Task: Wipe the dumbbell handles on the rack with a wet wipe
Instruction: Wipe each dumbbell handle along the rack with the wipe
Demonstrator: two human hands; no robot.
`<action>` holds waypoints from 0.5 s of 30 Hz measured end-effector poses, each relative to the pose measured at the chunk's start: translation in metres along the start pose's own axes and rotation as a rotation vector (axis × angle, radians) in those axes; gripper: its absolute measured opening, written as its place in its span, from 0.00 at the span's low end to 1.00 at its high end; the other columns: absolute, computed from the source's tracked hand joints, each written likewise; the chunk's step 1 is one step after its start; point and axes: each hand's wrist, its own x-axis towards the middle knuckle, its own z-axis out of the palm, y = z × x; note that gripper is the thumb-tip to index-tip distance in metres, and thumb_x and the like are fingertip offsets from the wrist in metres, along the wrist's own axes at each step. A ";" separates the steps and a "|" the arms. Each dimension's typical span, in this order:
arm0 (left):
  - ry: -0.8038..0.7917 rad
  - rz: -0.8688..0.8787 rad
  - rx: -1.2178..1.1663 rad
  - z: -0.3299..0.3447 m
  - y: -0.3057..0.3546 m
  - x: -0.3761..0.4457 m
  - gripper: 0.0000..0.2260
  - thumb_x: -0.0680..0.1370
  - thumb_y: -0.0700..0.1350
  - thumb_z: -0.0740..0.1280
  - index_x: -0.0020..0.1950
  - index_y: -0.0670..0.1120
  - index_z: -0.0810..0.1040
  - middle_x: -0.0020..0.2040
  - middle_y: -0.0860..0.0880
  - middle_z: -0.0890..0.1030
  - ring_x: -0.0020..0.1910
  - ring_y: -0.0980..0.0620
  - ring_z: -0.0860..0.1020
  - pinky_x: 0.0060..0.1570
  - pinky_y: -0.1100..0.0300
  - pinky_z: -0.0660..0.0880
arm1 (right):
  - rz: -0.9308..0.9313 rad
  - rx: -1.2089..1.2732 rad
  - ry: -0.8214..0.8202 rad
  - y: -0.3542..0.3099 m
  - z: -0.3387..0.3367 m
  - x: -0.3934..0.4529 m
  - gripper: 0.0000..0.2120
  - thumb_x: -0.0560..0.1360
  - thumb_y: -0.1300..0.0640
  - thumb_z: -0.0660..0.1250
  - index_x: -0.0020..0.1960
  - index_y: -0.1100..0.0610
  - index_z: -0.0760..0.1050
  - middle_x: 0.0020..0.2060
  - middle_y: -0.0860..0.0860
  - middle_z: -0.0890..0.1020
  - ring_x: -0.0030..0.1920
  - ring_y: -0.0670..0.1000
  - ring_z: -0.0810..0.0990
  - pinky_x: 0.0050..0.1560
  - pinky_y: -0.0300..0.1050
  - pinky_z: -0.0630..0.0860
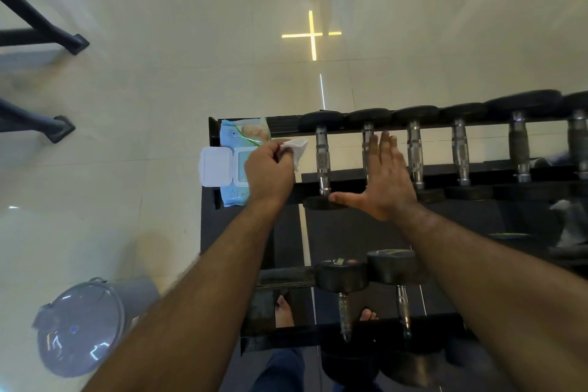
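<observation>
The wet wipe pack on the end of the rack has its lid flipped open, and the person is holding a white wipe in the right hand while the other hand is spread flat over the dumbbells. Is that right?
Not quite. The head view shows the white wipe pinched in the left hand, not the right. The right hand is the one spread flat over the dumbbells. The rest holds: the wet wipe pack lies on the end of the rack with its lid flipped open.

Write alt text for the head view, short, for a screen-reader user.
Seen from above, a person's left hand grips a white wet wipe beside the first dumbbell handle on a black rack, while the right hand lies open and flat over the next handle. An open wet wipe pack sits at the rack's left end; a grey lidded bin stands on the floor.
</observation>
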 end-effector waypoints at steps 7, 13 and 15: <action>-0.048 0.413 0.257 0.056 -0.001 0.017 0.12 0.82 0.40 0.69 0.64 0.43 0.84 0.58 0.46 0.86 0.56 0.49 0.83 0.59 0.58 0.79 | -0.025 0.061 0.014 0.003 0.016 0.003 0.81 0.51 0.05 0.48 0.84 0.56 0.24 0.85 0.55 0.30 0.85 0.56 0.32 0.86 0.58 0.42; -0.315 0.717 0.571 0.062 -0.011 0.021 0.09 0.81 0.40 0.70 0.60 0.44 0.84 0.59 0.45 0.81 0.57 0.48 0.79 0.57 0.51 0.80 | -0.058 0.070 0.028 0.006 0.018 0.004 0.82 0.49 0.05 0.44 0.84 0.57 0.26 0.85 0.56 0.31 0.86 0.57 0.33 0.86 0.59 0.44; -0.609 0.752 0.747 0.052 -0.012 0.014 0.11 0.80 0.45 0.72 0.61 0.47 0.84 0.60 0.47 0.79 0.58 0.49 0.77 0.60 0.51 0.79 | -0.057 0.071 0.024 0.006 0.017 0.004 0.82 0.48 0.05 0.43 0.84 0.58 0.25 0.85 0.56 0.31 0.86 0.57 0.33 0.86 0.59 0.44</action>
